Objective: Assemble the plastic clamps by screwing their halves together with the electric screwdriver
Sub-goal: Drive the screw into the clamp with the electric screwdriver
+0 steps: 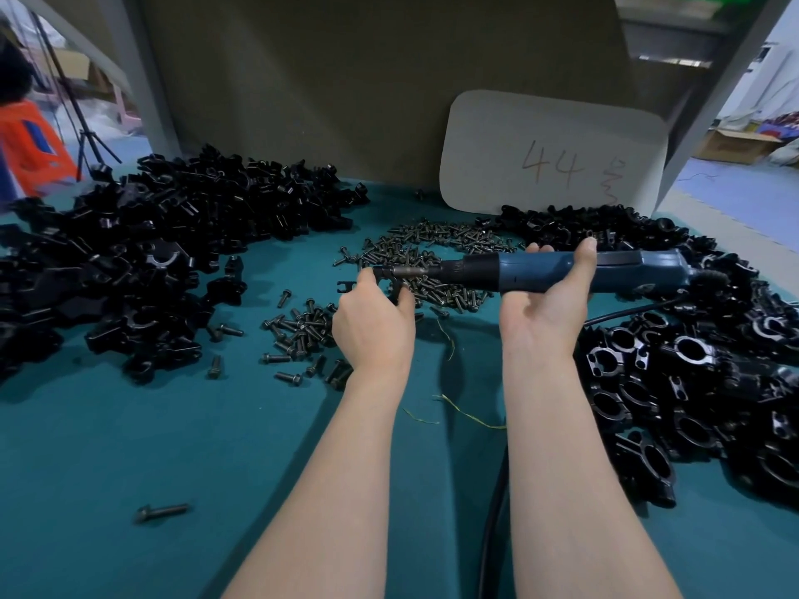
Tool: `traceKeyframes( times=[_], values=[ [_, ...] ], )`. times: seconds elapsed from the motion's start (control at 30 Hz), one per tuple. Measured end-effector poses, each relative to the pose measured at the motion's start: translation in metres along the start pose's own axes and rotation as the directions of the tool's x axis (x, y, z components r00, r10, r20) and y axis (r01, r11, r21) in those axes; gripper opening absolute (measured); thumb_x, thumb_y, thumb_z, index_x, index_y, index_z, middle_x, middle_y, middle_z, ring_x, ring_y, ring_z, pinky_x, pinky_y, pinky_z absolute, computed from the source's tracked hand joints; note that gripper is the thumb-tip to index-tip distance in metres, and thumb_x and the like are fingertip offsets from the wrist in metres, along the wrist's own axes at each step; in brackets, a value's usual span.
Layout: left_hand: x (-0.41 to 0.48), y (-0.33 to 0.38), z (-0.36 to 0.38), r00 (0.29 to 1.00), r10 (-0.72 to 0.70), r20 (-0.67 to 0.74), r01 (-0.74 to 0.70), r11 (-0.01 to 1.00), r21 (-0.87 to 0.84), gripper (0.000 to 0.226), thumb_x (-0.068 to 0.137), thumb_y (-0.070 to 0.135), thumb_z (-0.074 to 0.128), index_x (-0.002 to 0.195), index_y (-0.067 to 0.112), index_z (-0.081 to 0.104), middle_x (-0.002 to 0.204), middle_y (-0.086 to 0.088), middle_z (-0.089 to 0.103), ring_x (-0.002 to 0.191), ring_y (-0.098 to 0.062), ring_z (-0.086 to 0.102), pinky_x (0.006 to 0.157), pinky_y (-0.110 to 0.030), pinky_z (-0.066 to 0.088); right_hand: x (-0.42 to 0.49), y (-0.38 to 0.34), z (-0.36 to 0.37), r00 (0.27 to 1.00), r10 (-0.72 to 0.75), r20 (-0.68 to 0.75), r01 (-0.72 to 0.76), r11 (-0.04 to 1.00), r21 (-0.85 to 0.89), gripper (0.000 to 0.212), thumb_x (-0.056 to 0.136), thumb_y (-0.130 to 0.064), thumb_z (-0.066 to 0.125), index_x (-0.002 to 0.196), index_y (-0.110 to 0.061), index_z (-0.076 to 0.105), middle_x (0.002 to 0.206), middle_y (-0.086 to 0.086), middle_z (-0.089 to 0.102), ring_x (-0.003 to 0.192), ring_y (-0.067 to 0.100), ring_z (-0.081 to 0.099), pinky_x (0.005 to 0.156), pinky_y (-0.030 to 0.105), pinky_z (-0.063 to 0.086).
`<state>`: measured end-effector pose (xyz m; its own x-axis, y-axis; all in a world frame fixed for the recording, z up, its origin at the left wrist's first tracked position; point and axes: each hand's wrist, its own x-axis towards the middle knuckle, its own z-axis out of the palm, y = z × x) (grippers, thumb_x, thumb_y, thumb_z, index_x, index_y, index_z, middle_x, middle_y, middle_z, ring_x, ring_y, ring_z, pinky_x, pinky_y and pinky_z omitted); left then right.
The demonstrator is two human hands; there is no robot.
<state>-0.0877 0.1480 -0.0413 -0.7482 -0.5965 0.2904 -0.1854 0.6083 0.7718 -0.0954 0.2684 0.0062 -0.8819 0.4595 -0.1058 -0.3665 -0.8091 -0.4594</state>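
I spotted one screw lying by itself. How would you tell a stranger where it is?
Start at the green table and look at its near left part. A single dark screw lies there on its side. The other screws cluster much farther back; this one lies quite alone.

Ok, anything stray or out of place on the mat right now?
One screw lies alone near the front, far from the screw pile. Thin yellow strands litter the mat, likely debris.
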Motion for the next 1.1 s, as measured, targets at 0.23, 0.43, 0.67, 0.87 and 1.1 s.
traceKeyframes(
  times=[0.23,0.43,0.67,0.87,1.1],
  values=[
    [0.004,-0.002,-0.006,1.000,-0.004,0.000,0.004,0.998,-0.056,0.022,0.088,0.036,0.064,0.093,0.015,0.059,0.068,0.005,0.056,0.054,-0.013,0.046,0.046,-0.025,0.027,0.003,-0.004,-0.001,0.986,0.092,0.136,-0.105,0.990,0.097,0.037,0.090,-0.032,0.063,0.118,-0.011,0.053,0.095,0.007,0.057,0.084,0.019,0.063,0.081,0.032,0.055],
    [0.008,-0.004,-0.006,0.995,-0.043,0.094,0.049,0.996,-0.069,0.023,0.086,0.039,0.064,0.089,0.017,0.058,0.066,0.007,0.052,0.055,-0.010,0.047,0.045,-0.024,0.029,-0.001,-0.011,0.004,0.963,0.075,0.257,-0.108,0.987,0.119,0.018,0.091,-0.033,0.061,0.088,-0.016,0.057,0.064,-0.002,0.065,0.062,0.013,0.066,0.067,0.025,0.055],
    [0.015,-0.003,-0.009,0.964,-0.168,0.205,0.248,0.845,-0.473,0.020,0.090,0.035,0.065,0.097,0.016,0.063,0.091,-0.004,0.071,0.085,-0.022,0.069,0.073,-0.033,0.055,0.006,-0.019,0.004,0.971,0.044,0.234,-0.073,0.990,0.120,0.024,0.090,-0.035,0.064,0.098,-0.014,0.057,0.075,0.003,0.062,0.072,0.017,0.064,0.078,0.029,0.055],
    [0.013,0.003,-0.009,0.886,-0.264,0.381,0.461,0.417,-0.783,0.015,0.096,0.029,0.057,0.095,0.014,0.057,0.084,0.002,0.062,0.073,-0.008,0.063,0.060,-0.012,0.051,0.003,-0.011,0.007,0.981,0.058,0.184,-0.060,0.998,0.004,0.035,0.090,-0.035,0.063,0.114,-0.014,0.050,0.087,0.004,0.053,0.079,0.017,0.057,0.080,0.030,0.053],
    [0.014,0.001,-0.005,0.883,-0.264,0.388,0.467,0.412,-0.783,0.011,0.097,0.023,0.057,0.087,0.017,0.056,0.081,0.001,0.061,0.072,-0.011,0.061,0.073,-0.020,0.054,0.005,-0.011,0.005,0.985,0.031,0.169,-0.032,0.999,0.004,0.041,0.090,-0.036,0.063,0.122,-0.015,0.047,0.093,0.005,0.052,0.081,0.018,0.057,0.078,0.030,0.054]
  ],
)
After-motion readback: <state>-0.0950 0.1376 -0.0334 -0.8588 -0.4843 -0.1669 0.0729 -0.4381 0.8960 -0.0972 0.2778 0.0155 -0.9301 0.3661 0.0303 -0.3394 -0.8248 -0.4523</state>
